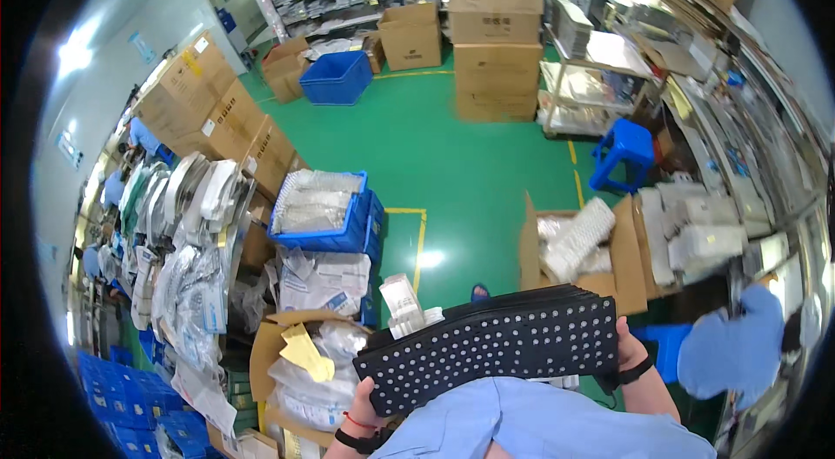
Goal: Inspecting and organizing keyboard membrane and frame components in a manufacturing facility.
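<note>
A long stack of thin black strips (496, 342) spans the space in front of my body. Rows of small silvery round dots cover its front face, and its upper edge shows several layers. My left hand (365, 405) is closed around the lower left end, thumb on the front face. At the opposite end my right hand (630, 346) grips the right edge, with its other fingers mostly hidden behind. Just beyond the stack's left part, a roll wrapped in white and clear material (403, 302) stands up, its lower part hidden.
An open carton of plastic bags (317, 381) sits at the left, below a blue crate of wrapped packs (322, 202). Ahead on the right, another open carton (626, 263) holds bubble-wrapped rolls. A blue stool (624, 155) stands farther off. A person in blue (731, 346) is at right.
</note>
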The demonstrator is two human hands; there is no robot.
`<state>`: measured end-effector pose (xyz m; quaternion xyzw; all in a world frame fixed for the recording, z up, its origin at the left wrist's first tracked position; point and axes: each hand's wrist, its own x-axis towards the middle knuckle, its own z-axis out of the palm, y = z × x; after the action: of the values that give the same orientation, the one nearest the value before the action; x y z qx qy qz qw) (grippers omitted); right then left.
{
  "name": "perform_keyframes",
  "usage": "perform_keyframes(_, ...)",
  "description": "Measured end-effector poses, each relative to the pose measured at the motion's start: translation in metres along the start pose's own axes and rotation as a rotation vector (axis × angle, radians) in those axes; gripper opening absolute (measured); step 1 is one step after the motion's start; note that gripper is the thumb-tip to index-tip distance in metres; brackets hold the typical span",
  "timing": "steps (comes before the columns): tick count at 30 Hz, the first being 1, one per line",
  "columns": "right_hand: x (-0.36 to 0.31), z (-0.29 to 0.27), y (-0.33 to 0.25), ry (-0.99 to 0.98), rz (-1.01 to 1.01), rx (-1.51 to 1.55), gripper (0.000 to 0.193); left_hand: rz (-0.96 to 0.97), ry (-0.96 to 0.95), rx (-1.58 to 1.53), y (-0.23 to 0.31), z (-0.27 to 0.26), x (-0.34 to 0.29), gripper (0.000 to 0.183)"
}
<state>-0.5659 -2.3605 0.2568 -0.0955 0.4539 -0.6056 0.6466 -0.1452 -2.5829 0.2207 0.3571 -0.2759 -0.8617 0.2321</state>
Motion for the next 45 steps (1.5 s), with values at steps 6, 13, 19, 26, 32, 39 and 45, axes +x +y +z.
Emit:
perform_keyframes(6,0.228,0.068,-0.157,-0.003,-0.063,-0.075,0.084,0.156,0.123,-0.147,0.114,0.02,0.141,0.08)
perform_keyframes(13,0.481,0.097,-0.268,-0.057,0.141,-0.199,0.083,0.25,0.254,-0.259,0.213,-0.005,0.307,0.078)
perform_keyframes(19,0.679,0.174,-0.349,-0.118,0.046,-0.173,0.085,0.239,0.223,-0.235,0.372,-0.054,0.484,0.074)
perform_keyframes(26,0.859,0.215,-0.422,-0.002,-0.122,-0.061,0.075,0.187,0.103,-0.15,0.573,-0.075,0.673,0.07)
perform_keyframes(32,1.07,0.265,-0.507,-0.024,-0.105,-0.109,0.075,0.222,0.151,-0.195,0.698,-0.107,0.833,0.071)
perform_keyframes(39,1.333,0.386,-0.631,-0.138,0.173,-0.34,0.07,0.423,0.482,-0.267,0.81,-0.13,0.939,0.073)
perform_keyframes(45,1.553,0.499,-0.645,-0.315,0.239,-0.45,0.065,0.533,0.501,-0.508,0.876,-0.243,1.052,0.079)
